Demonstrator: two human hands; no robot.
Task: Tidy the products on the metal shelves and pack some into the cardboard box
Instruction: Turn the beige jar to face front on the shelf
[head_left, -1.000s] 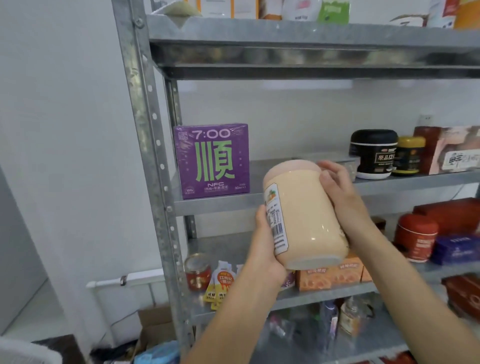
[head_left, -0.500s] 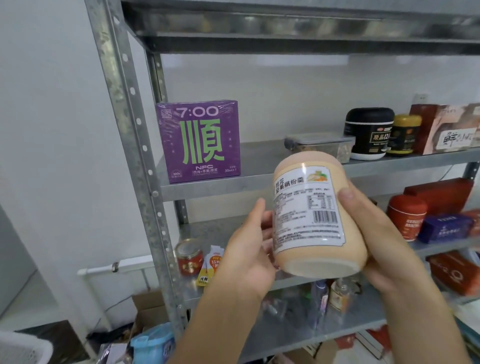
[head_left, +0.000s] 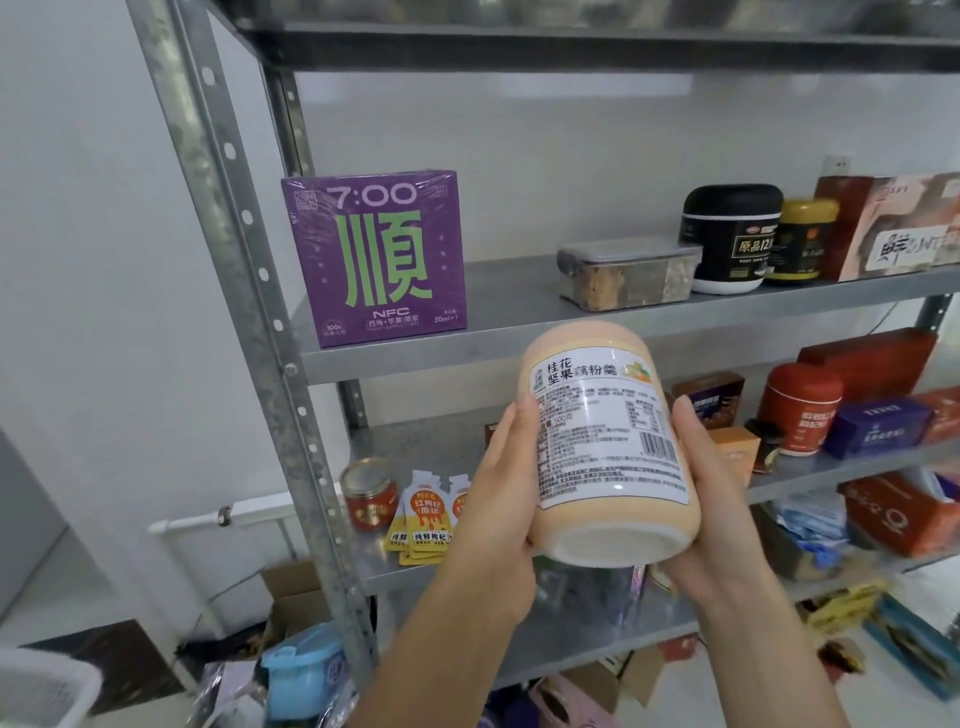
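Item: peach jar (head_left: 608, 447), white printed label.
Location: held in the air in front of the metal shelf (head_left: 415, 362), below and right of the purple box (head_left: 374, 254), base tipped toward me.
My left hand (head_left: 498, 499): curled round the jar's left side, thumb up beside the label.
My right hand (head_left: 711, 499): curled round its right side.
Change: a second ago the label faced left; now it faces me.

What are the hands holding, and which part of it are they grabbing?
A peach-coloured jar, held by both hands. The left hand grips its left side, the right hand its right side, both near the base.
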